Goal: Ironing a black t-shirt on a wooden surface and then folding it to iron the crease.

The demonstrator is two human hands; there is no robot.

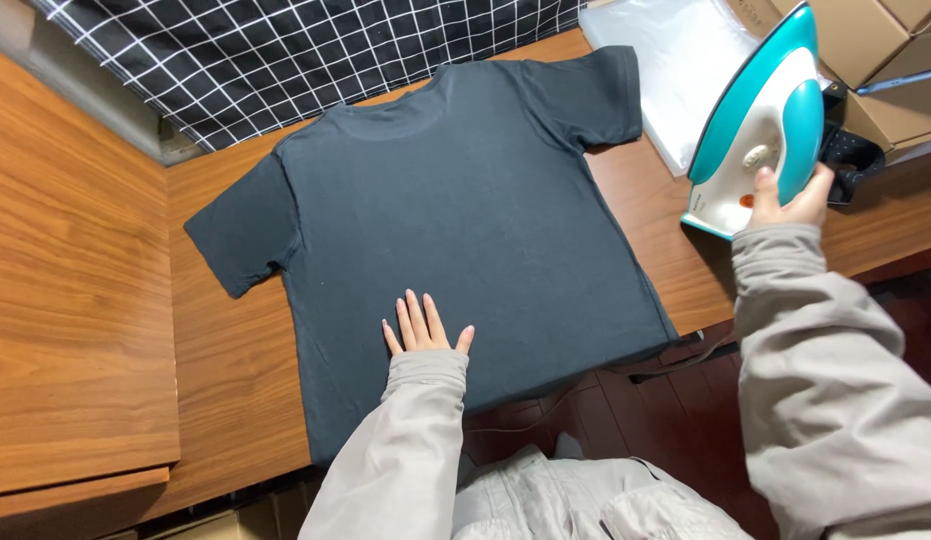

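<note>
The dark T-shirt (456, 210) lies spread flat under my left hand (423, 328), which rests palm down on the cloth near the hem, fingers straight and close together, thumb out to the side, gripping nothing. From that hand the shirt runs away from me to the collar, one short sleeve well off to my left, the other up and to the right. The hem hangs a little over the near edge of the wooden table (236, 370).

My right hand (791, 200) is well apart from the shirt, off its right side, closed around the handle of a teal and white iron (761, 120) that stands on its heel, tilted, on the table. Bare wood shows between the iron and the shirt's side seam, and more beside the left sleeve.

The cloth is matte, soft and nearly smooth. Beyond the iron lie a clear plastic sheet (676, 60) and cardboard boxes (886, 60); past the collar, a black checked fabric (286, 50).
</note>
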